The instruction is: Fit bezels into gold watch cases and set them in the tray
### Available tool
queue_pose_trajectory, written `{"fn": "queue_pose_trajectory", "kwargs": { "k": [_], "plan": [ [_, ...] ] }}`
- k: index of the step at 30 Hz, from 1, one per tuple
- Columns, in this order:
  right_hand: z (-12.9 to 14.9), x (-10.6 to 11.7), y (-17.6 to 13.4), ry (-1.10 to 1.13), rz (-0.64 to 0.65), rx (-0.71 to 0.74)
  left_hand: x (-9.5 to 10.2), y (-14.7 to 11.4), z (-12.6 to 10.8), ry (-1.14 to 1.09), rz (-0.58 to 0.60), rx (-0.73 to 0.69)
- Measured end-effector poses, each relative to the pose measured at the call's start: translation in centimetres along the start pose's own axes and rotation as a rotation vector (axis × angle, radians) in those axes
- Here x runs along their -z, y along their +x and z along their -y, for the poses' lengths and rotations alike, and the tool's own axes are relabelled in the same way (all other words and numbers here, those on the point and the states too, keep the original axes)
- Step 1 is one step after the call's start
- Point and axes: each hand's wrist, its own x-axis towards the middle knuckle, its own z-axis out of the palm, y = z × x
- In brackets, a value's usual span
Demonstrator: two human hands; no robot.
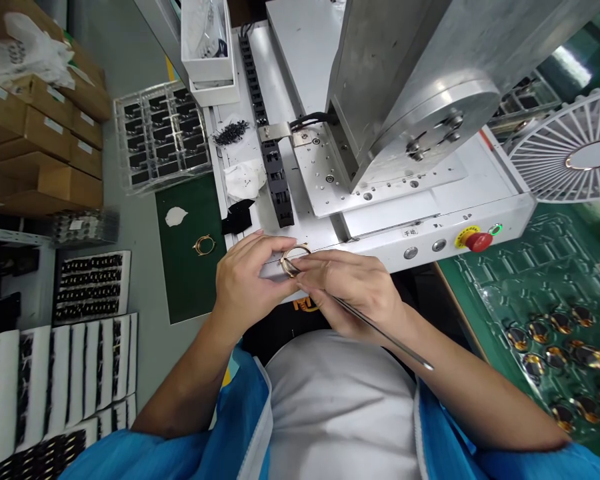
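My left hand (253, 277) pinches a gold watch case (288, 262), an open ring with small lugs, between thumb and fingers. My right hand (353, 287) is closed round a slim metal tool (380, 328), whose back end sticks out toward my right forearm. The tool's front end meets the ring's inner edge; its very tip is hidden by my fingers. Both hands are close together at the front edge of a white machine (380, 250). A second gold watch case (204, 245) lies on the green mat (193, 287) to the left.
A heap of tiny black parts (231, 133) and a black cloth (239, 217) lie beside the black cable chain (279, 187). A red emergency button (475, 240) juts from the machine's front. A clear tray (500, 280) with round parts is right; a fan (570, 153) stands behind it.
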Motion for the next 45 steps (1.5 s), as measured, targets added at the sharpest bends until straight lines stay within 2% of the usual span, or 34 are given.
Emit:
{"fn": "queue_pose_trajectory", "kwargs": {
  "k": [4,9,17,23,45],
  "plan": [
    [0.1,0.0,0.2,0.001,-0.044,-0.024,0.1,0.0,0.0,0.005,0.022,0.021],
    [0.2,1.1,2.1,0.040,0.093,-0.172,0.2,0.1,-0.2,0.021,0.040,0.067],
    [0.3,1.9,4.1,0.140,0.149,-0.302,0.3,0.2,-0.7,0.009,0.028,0.100],
    [0.7,1.8,4.2,0.067,0.143,-0.293,0.3,0.2,-0.8,0.015,0.038,0.152],
    [0.8,0.6,2.4,0.058,-0.003,-0.209,-0.1,0.0,-0.5,0.017,0.020,0.123]
  ]
}}
